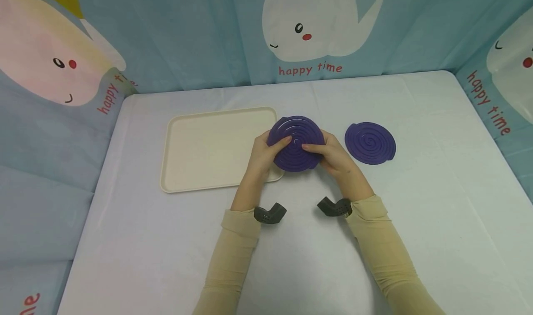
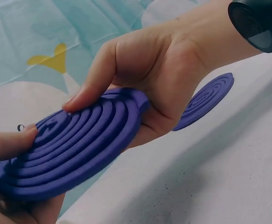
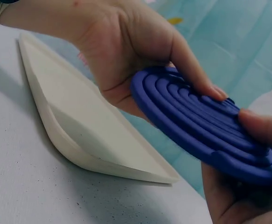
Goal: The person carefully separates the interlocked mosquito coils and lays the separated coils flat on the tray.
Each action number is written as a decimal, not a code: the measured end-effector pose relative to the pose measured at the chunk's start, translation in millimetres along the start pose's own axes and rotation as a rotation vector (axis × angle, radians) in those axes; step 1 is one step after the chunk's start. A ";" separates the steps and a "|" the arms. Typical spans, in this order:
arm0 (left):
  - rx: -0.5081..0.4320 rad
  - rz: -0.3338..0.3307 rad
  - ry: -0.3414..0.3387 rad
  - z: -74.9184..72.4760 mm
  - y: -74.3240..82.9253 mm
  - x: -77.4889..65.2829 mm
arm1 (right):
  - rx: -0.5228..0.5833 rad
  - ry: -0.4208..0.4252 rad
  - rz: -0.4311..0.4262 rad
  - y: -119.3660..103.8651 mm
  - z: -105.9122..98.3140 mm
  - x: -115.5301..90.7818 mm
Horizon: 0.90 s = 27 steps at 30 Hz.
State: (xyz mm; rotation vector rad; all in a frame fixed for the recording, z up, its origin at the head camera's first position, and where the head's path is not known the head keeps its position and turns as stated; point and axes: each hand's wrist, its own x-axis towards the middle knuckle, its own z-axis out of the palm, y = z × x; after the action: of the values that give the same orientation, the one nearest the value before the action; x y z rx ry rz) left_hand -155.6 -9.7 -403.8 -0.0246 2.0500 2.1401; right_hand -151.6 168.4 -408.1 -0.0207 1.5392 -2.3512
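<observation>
"Progress?"
"Held spiral disc [image 1: 295,161]: raised, pinched between left hand [image 1: 261,153] and right hand [image 1: 336,157]; release apparently outstanding. Second disc [image 1: 370,143]: flat on table [image 1: 300,250], untouched."
"View differences?"
"Right wrist shows tray [image 3: 80,112], omits second disc. Underside grip: shadowed, finger placement uncertain."

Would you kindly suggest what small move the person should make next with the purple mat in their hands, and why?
I would probably shift the held purple mat left and lower it flat onto the tray. The left hand and right hand both grip it, raised by the tray's right edge, with bare tray surface just to the left.
</observation>
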 end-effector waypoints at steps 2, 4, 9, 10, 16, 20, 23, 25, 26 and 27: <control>0.000 0.009 -0.024 -0.4 -0.2 -0.3 | 0.017 -0.005 0.006 -0.2 -1.1 -0.3; 0.002 0.015 -0.044 -0.9 -0.1 -0.5 | 0.026 -0.002 0.010 -0.2 -2.4 -0.3; -0.007 0.003 -0.095 -1.7 1.4 -0.5 | 0.027 -0.010 0.009 -0.3 -5.5 0.5; -0.013 -0.006 -0.106 -2.0 1.8 -0.4 | 0.028 -0.013 0.006 -0.4 -5.6 0.7; -0.057 -0.029 -0.163 -6.0 4.9 -1.7 | 0.046 -0.032 -0.005 -1.1 -2.5 1.1; -0.110 -0.037 -0.189 -7.4 5.3 -2.5 | 0.073 -0.047 -0.007 -1.2 -2.2 0.2; -0.148 -0.047 -0.208 -8.2 6.0 -3.1 | 0.086 -0.057 -0.008 -1.6 -2.2 -0.6; -0.171 -0.055 -0.220 -8.8 6.6 -3.3 | 0.096 -0.059 -0.008 -1.6 -2.3 -0.7; -0.183 -0.058 -0.228 -9.1 6.7 -3.3 | 0.099 -0.058 -0.007 -1.7 -2.2 -0.8; -0.196 -0.060 -0.236 -9.5 6.7 -3.3 | 0.104 -0.056 -0.006 -1.7 -2.2 -0.9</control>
State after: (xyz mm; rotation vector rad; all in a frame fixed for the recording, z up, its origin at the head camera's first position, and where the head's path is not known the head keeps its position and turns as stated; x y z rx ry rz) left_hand -154.3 -19.7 -397.2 0.1322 1.6861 2.1814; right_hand -151.6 171.2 -407.3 -0.0657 1.3917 -2.4110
